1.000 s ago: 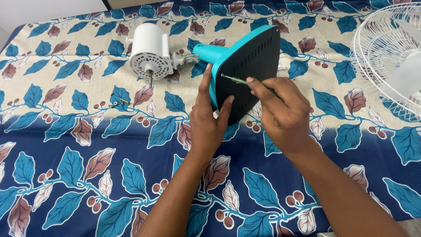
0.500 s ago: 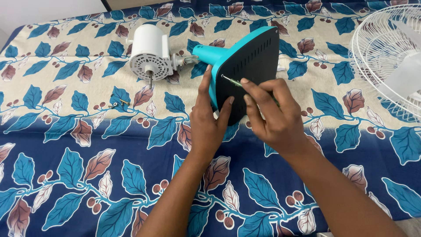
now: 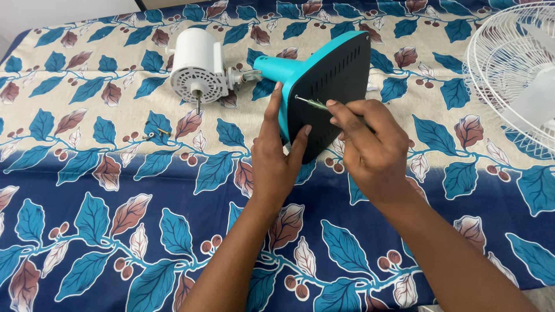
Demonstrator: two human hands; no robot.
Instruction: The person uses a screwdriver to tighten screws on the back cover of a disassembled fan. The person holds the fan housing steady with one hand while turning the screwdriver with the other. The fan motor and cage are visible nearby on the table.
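two hands: both on the fan base (image 3: 329, 92), tipped on edge mid-cloth
screwdriver (image 3: 312, 103): keep the tip square in the black underside
right hand (image 3: 370, 144): pinched round screwdriver
left hand (image 3: 276, 156): clasping base edge; brace firmly
loose screws (image 3: 156, 135): well left

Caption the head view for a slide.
Left hand steadies teal fan base while right hand drives slim metal screwdriver into its black underside.

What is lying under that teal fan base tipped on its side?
Under the teal fan base lies the leaf-patterned cloth. The left hand steadies its edge. The cloth directly beneath the base and hands is covered.
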